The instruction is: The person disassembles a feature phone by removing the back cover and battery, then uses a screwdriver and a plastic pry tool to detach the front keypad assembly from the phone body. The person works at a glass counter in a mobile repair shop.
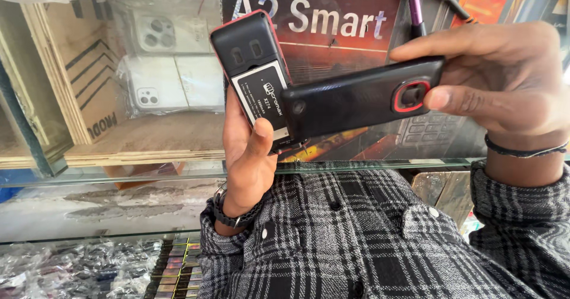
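Head view: we see the left hand (246,156) closed round the phone (252,61), battery (261,94) bared, right hand (504,79) pinching the cover (356,100) across its lower end above the bench (148,168); cover likely thin, light, flexible, slick, best held by edges.

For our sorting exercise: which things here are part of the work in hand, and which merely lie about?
In hand: phone with its battery showing, in left hand; black back cover, in right hand.

Lying about: bagged white phone cases; wooden shelf; glass counter.
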